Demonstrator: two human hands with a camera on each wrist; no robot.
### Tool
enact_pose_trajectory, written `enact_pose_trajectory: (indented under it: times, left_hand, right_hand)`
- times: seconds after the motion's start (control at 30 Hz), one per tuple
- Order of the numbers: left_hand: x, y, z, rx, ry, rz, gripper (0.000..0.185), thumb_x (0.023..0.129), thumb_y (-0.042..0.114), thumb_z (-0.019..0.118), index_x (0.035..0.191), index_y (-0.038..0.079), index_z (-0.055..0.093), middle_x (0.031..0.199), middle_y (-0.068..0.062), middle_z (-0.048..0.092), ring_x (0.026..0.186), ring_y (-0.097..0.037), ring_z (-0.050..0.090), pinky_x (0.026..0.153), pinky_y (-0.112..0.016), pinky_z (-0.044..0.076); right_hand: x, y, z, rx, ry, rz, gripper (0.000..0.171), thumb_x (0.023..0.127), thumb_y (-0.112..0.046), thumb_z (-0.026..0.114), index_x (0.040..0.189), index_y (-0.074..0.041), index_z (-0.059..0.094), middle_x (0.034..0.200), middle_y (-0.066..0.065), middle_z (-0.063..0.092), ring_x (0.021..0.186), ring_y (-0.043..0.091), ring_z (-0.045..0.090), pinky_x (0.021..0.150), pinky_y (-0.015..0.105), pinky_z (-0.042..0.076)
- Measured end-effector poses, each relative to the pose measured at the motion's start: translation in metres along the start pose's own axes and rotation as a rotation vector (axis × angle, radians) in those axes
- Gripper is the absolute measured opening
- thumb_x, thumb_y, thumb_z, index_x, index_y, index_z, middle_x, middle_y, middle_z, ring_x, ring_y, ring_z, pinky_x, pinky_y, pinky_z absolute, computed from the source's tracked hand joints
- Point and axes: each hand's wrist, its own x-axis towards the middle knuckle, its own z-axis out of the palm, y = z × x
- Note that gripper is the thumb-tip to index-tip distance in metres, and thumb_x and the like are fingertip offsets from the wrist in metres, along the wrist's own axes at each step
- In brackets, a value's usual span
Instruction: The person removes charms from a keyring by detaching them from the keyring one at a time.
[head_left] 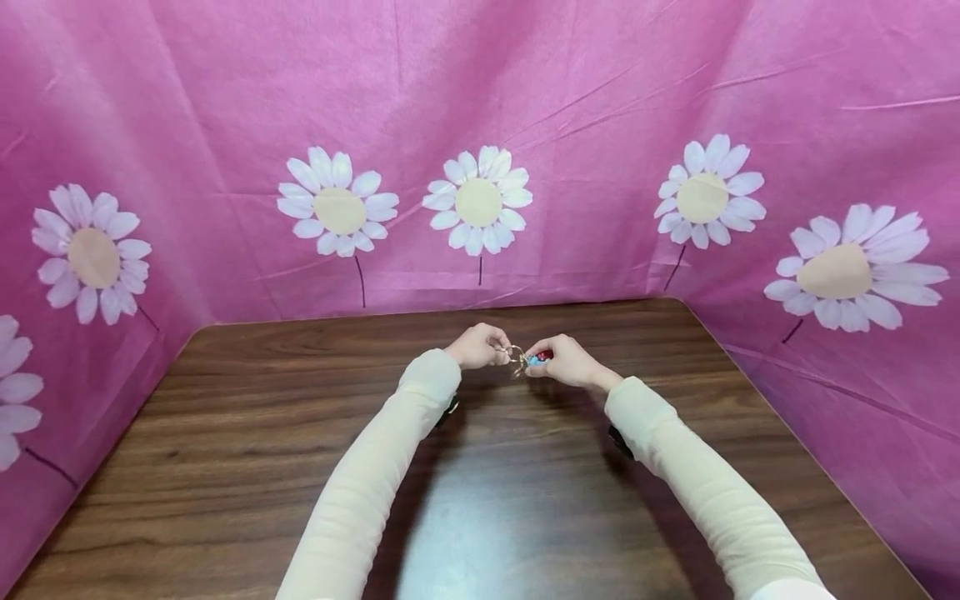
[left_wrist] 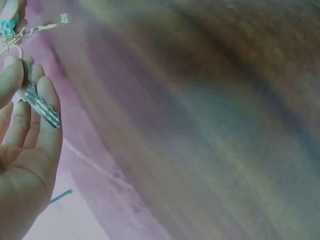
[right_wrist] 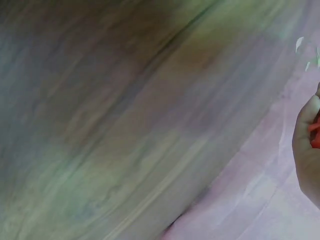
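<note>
1. The left hand (head_left: 477, 346) and the right hand (head_left: 564, 361) meet in the air above the far middle of the table (head_left: 247, 433), close together, with a small bunch of keys (head_left: 517, 358) held between them.
2. The left hand has its fingers curled; in the left wrist view a silver key (left_wrist: 42, 107) lies along its fingers (left_wrist: 49, 115), and the thumb presses the key's head against them; so this hand pinches the key.
3. A thin metal ring (left_wrist: 14, 50) sits just above that key in the left wrist view; a pale blue piece (left_wrist: 9, 25) hangs from the chain near the top left corner, and a short metal end (left_wrist: 64, 18) sticks out to the right of it.
4. The right hand is curled too, and it pinches a red and blue fob (head_left: 540, 358) at its fingertips; the right wrist view shows only the edge of the hand (right_wrist: 306, 150) with a bit of red (right_wrist: 315, 136) inside the curl; the rest of that view is blurred.
5. Both arms wear cream sleeves (head_left: 375, 483); a dark strap shows at each wrist.
6. A pink cloth (head_left: 585, 92) printed with white daisies (head_left: 478, 200) stands round the back and both sides of the dark wooden table.
</note>
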Motion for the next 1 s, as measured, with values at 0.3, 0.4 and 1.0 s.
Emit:
enact_pose_trajectory:
  times: [0.3,0.4,1.0]
  left_hand:
    - [-0.018,0.017,-0.015,-0.002,0.075,0.081,0.009,0.083,0.007,0.063,0.09,0.002,0.066,0.074,-0.005,0.065,0.07,-0.019,0.061,0.057,-0.018,0.045]
    - [-0.026,0.02,-0.016,-0.026,0.104,0.091,0.009,0.084,0.009,0.063,0.09,0.003,0.067,0.078,-0.005,0.067,0.076,-0.024,0.064,0.061,-0.018,0.047]
    - [-0.069,0.023,-0.023,-0.078,0.204,0.13,0.009,0.082,0.01,0.066,0.088,0.004,0.068,0.079,-0.005,0.068,0.071,-0.01,0.06,0.065,-0.021,0.047]
  right_hand:
    - [-0.004,-0.018,-0.006,0.1,0.08,-0.023,0.019,0.076,-0.022,0.073,0.089,-0.009,0.07,0.08,0.003,0.067,0.073,0.013,0.055,0.065,0.024,0.046]
    - [-0.007,-0.025,-0.007,0.166,0.087,-0.03,0.018,0.076,-0.017,0.073,0.089,-0.006,0.069,0.078,0.005,0.067,0.07,0.012,0.057,0.064,0.026,0.049]
    - [-0.014,-0.045,0.005,0.18,0.138,-0.193,0.011,0.078,-0.01,0.07,0.088,-0.004,0.072,0.086,0.011,0.07,0.079,0.02,0.063,0.067,0.021,0.051]
